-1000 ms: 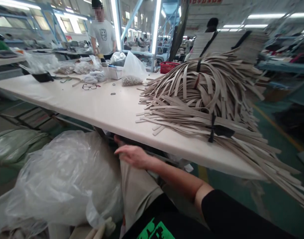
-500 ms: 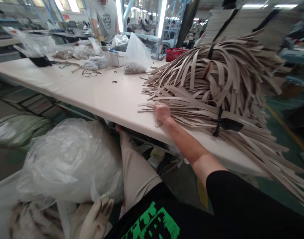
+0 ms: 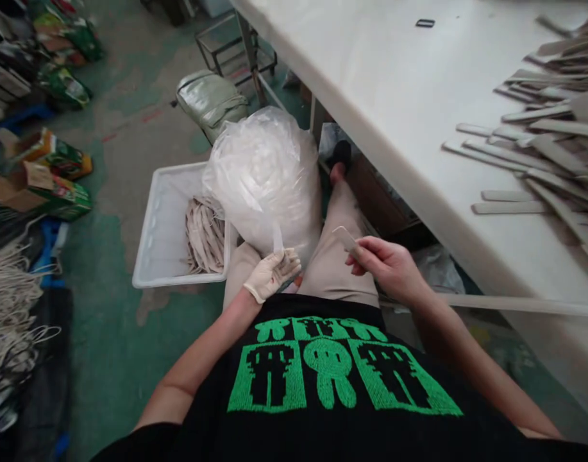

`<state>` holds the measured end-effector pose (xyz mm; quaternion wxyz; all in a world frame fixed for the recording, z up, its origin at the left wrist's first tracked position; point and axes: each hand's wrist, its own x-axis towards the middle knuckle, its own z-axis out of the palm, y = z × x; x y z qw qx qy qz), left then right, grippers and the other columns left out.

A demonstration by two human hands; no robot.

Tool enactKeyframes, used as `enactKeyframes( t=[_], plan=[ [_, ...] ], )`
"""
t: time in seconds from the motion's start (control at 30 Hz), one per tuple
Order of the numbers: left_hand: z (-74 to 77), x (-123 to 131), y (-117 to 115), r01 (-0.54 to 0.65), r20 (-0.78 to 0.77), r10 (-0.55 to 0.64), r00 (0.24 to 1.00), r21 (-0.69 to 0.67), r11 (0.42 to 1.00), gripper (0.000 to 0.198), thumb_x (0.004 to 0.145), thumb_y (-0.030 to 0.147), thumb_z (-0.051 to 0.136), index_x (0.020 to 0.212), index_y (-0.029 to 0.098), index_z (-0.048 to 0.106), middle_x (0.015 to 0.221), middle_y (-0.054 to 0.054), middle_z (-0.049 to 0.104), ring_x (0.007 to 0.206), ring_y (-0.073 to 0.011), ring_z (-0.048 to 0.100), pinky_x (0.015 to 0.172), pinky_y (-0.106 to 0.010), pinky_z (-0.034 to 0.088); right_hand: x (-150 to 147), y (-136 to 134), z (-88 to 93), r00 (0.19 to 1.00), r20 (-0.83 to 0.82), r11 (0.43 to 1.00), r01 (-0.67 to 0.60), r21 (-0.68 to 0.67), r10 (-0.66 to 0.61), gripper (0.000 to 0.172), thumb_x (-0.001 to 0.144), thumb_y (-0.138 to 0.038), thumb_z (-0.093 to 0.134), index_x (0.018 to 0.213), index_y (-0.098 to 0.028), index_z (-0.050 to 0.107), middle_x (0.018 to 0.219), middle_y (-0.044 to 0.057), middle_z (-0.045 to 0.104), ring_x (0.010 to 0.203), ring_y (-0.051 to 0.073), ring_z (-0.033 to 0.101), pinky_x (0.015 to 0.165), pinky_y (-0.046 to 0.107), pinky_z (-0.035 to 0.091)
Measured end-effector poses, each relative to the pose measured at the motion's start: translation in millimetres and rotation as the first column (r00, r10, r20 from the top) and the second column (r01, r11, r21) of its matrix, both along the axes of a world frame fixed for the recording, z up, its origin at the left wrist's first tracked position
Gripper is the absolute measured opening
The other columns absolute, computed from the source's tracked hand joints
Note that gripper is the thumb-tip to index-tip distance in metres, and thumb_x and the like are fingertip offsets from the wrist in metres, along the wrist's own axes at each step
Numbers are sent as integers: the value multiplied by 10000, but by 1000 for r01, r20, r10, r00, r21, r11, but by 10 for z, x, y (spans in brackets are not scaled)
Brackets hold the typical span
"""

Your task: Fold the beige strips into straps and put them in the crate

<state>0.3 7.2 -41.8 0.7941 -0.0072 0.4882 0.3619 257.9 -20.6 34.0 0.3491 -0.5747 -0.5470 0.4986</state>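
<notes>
I look down at my lap. My right hand (image 3: 387, 264) is bare and closed on one end of a long beige strap (image 3: 505, 301) that runs off to the right under the table edge. My left hand (image 3: 273, 274) wears a pale glove, its fingers curled over my thigh beside the knotted neck of a big clear plastic bag (image 3: 267, 176). The two hands are a short distance apart above my knees. A pile of beige straps (image 3: 538, 138) lies on the white table (image 3: 399, 109) to my right.
A white plastic tray (image 3: 161, 228) on the green floor holds more beige straps behind the bag. A grey-green sack (image 3: 210, 99) lies further off. Boxes, packets and cords crowd the left side. A small black buckle (image 3: 425, 24) lies on the table.
My right hand left the strap pile on the table and came down to my lap with one strap. The view dropped from the table to my knees, and the gloved left hand came into view.
</notes>
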Motion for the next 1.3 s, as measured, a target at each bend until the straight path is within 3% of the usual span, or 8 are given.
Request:
enactKeyframes(
  t=[0.23, 0.47, 0.57, 0.67, 0.83, 0.97, 1.17, 1.3],
  plan=[
    [-38, 0, 64, -94, -56, 96, 994, 24, 995, 187, 919, 162, 642, 741, 116, 675, 631, -26, 694, 647, -136, 715, 914, -342, 584, -464, -222, -465, 989, -49, 976, -147, -163, 141, 301, 919, -457, 556, 772, -204, 629, 686, 12, 668, 551, 134, 629, 512, 246, 470],
    [-68, 30, 64, -119, 17, 118, 993, 78, 990, 246, 993, 156, 477, 979, 138, 722, 946, -75, 777, 913, -163, 748, 967, -324, 549, -706, -200, -660, 975, -7, 956, -217, -196, 220, 240, 921, -354, 511, 792, -203, 645, 668, -2, 664, 541, 127, 607, 513, 241, 438],
    [-57, 31, 62, -85, -53, 90, 995, 90, 992, 200, 971, 176, 533, 937, 127, 724, 853, -75, 769, 862, -174, 751, 878, -295, 567, -718, -168, -674, 981, 25, 967, -187, -175, 195, 228, 918, -330, 512, 761, -205, 619, 643, -3, 656, 536, 128, 606, 501, 239, 427],
    [-36, 34, 73, -103, -122, 114, 986, 90, 991, 121, 925, 168, 611, 916, 124, 724, 790, -68, 755, 850, -175, 748, 873, -286, 560, -736, -151, -704, 990, -48, 980, -136, -145, 130, 237, 921, -366, 529, 764, -206, 604, 660, -1, 660, 539, 123, 608, 512, 238, 450],
    [-8, 124, 61, -93, -64, 103, 993, 137, 986, 186, 930, 174, 567, 1019, 142, 728, 1028, -96, 776, 1063, -200, 716, 1000, -330, 522, -854, -47, -835, 966, -252, 979, 7, -206, -59, 290, 814, -469, 684, 902, -196, 646, 625, -34, 607, 453, 92, 496, 431, 224, 412],
    [-9, 269, 7, -57, -63, 72, 995, 218, 974, 218, 921, 158, 531, 991, 130, 736, 1038, -103, 777, 1110, -222, 700, 1007, -330, 520, -980, 84, -879, 923, -348, 959, 68, -274, -165, 333, 734, -459, 747, 914, -192, 661, 656, -43, 577, 430, 64, 406, 368, 207, 342],
    [20, 303, 53, -21, -33, 25, 999, 116, 993, 288, 947, 210, 468, 1040, 137, 730, 1020, -101, 783, 1157, -235, 680, 1035, -357, 519, -1051, 152, -964, 938, -302, 973, 115, -199, -173, 261, 755, -411, 694, 874, -182, 663, 651, -36, 563, 477, 85, 424, 396, 213, 347],
    [16, 247, 146, -113, -46, 116, 992, 58, 992, 286, 954, 203, 468, 1075, 169, 725, 989, -75, 786, 1130, -218, 693, 1025, -348, 528, -1035, 127, -1069, 966, -232, 990, 87, -114, -112, 202, 771, -380, 670, 808, -186, 627, 615, -51, 513, 523, 91, 428, 443, 204, 357]
  ],
)
